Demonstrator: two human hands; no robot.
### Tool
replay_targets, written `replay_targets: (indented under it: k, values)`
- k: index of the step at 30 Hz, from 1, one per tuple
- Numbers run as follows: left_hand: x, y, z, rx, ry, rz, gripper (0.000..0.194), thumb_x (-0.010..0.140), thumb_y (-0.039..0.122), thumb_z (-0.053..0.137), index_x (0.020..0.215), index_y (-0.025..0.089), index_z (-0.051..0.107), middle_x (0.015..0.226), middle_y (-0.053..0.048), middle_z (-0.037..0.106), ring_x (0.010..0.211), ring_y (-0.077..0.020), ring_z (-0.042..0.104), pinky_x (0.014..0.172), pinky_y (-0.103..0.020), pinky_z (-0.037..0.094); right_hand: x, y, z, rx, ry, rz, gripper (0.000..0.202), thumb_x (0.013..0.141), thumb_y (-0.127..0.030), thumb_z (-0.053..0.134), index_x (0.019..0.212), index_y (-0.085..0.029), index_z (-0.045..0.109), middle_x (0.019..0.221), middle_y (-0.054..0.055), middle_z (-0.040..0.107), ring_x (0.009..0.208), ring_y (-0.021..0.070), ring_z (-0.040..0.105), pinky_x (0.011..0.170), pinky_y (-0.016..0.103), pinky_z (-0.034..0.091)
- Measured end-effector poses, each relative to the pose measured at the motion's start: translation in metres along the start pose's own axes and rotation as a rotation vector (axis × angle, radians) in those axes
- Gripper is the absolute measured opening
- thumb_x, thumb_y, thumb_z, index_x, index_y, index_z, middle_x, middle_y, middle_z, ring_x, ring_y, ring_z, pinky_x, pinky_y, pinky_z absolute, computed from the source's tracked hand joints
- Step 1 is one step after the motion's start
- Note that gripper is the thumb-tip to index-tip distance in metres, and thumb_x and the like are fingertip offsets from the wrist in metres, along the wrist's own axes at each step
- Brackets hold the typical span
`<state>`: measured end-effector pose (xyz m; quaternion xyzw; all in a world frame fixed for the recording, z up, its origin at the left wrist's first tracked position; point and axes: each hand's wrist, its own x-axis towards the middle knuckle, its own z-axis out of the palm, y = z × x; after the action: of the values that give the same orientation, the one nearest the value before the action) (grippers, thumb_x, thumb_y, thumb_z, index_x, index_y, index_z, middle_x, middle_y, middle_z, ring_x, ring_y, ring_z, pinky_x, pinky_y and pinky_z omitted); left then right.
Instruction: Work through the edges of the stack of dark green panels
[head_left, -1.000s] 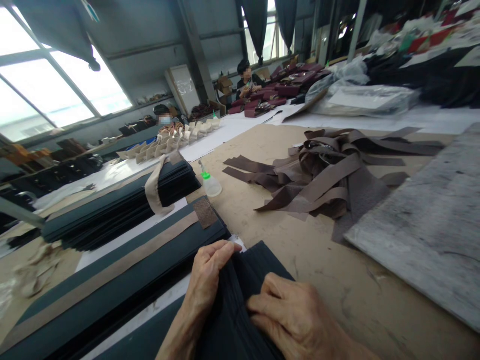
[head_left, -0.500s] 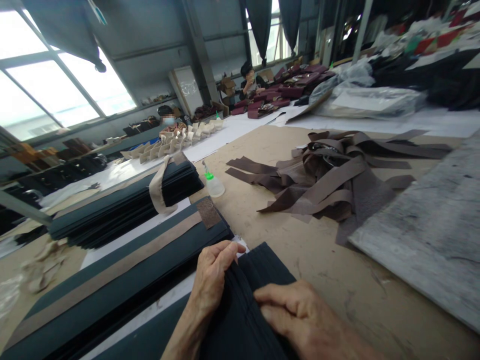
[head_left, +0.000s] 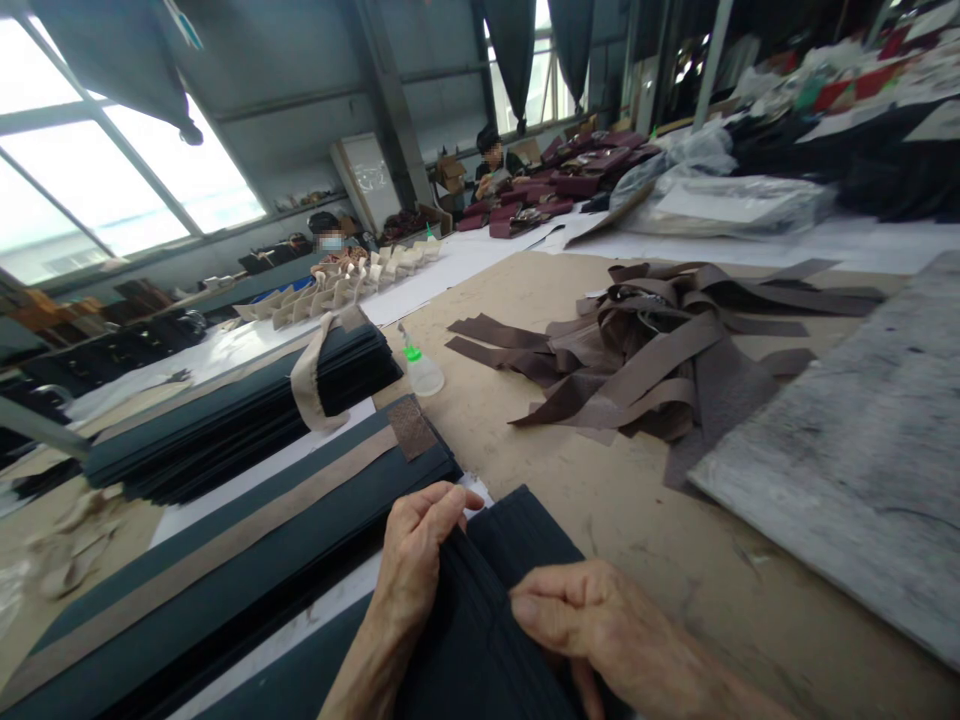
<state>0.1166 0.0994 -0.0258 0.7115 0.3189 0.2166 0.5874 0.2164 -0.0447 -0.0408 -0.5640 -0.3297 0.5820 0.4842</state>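
Note:
Several dark blue-green panels (head_left: 480, 610), layered in a stack, lie at the front centre. My left hand (head_left: 414, 555) is closed on their far left edge, thumb against the bent index finger. From the right, my right hand (head_left: 600, 615) pinches the panels' near right edge between thumb and index finger, with another finger lower down by the stack's side. Left of my left hand is a second stack of dark panels (head_left: 315, 520), topped by a long brown strip (head_left: 225, 545) with a darker brown patch (head_left: 412, 428) at its far end.
Beyond lie another dark stack (head_left: 352, 365) with a beige strip (head_left: 304, 385) and a green-capped bottle (head_left: 424, 375). Brown strips (head_left: 667, 350) are heaped ahead; a grey slab (head_left: 847, 450) lies right. Two people sit farther back near beige pieces (head_left: 337, 285) and maroon items (head_left: 555, 180).
My right thumb and index finger have come together at the panels' edge, and a lower finger now shows. My left hand keeps its hold. The view has shifted slightly.

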Motion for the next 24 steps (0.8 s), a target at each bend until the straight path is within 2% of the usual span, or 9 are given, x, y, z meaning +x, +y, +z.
replay_targets:
  k: [3,10,14,17,20,22,24]
  values:
    - [0.0003,-0.0008,-0.0004,-0.014,0.002,-0.005,0.038,0.076,0.048,0.053,0.072,0.012,0.065,0.052,0.002,0.041,0.044,-0.0061,0.029,0.042,-0.020,0.018,-0.0001,0.0003,0.0010,-0.002,0.013,-0.003,0.034,0.071,-0.047,0.051,0.061,-0.015,0.045,0.050,-0.006,0.036,0.033,0.0041,0.035,0.029,0.012,0.025]
    - [0.0000,-0.0014,-0.0001,-0.038,-0.014,-0.014,0.038,0.076,0.048,0.054,0.073,0.012,0.065,0.051,0.002,0.041,0.042,-0.0054,0.028,0.041,-0.019,0.019,0.0005,-0.0009,0.0011,-0.020,0.014,0.002,0.034,0.070,-0.048,0.048,0.061,-0.015,0.044,0.050,-0.005,0.037,0.032,0.0043,0.037,0.029,0.012,0.022]
    - [-0.0001,-0.0005,0.0005,-0.028,-0.012,-0.011,0.038,0.076,0.048,0.053,0.073,0.012,0.065,0.051,0.003,0.040,0.044,-0.0061,0.029,0.043,-0.019,0.021,-0.0012,0.0000,0.0041,-0.092,0.053,0.005,0.024,0.072,-0.037,0.046,0.073,-0.014,0.052,0.052,-0.005,0.040,0.035,0.0062,0.039,0.031,0.015,0.023]
    - [-0.0006,0.0010,0.0006,0.003,0.002,-0.003,0.038,0.076,0.048,0.053,0.071,0.012,0.065,0.052,0.002,0.042,0.047,-0.0073,0.033,0.045,-0.019,0.023,-0.0023,0.0034,0.0078,-0.245,0.236,-0.179,0.016,0.070,-0.017,0.047,0.084,-0.015,0.055,0.062,-0.003,0.050,0.048,0.0077,0.045,0.043,0.016,0.033]
    - [-0.0014,0.0024,0.0006,0.013,-0.002,-0.010,0.039,0.076,0.049,0.052,0.069,0.012,0.064,0.055,0.001,0.046,0.048,-0.0079,0.035,0.046,-0.020,0.024,-0.0030,0.0055,0.0101,-0.554,0.487,-0.505,0.023,0.064,-0.005,0.047,0.083,-0.016,0.055,0.073,0.000,0.053,0.060,0.0100,0.050,0.055,0.020,0.039]
    - [-0.0017,0.0031,0.0006,0.021,-0.005,-0.004,0.039,0.076,0.049,0.052,0.068,0.012,0.064,0.056,0.000,0.046,0.050,-0.0085,0.037,0.047,-0.020,0.025,-0.0038,0.0054,0.0104,-0.680,0.545,-0.668,0.019,0.065,-0.004,0.046,0.077,-0.016,0.054,0.075,0.002,0.051,0.063,0.0113,0.049,0.056,0.021,0.038]
    - [-0.0016,0.0035,0.0006,0.037,0.002,0.001,0.038,0.076,0.048,0.051,0.068,0.012,0.064,0.056,0.000,0.047,0.050,-0.0086,0.037,0.047,-0.020,0.025,-0.0049,0.0048,0.0101,-0.714,0.523,-0.715,0.014,0.068,-0.004,0.045,0.069,-0.016,0.052,0.071,0.001,0.049,0.060,0.0107,0.047,0.051,0.020,0.035]
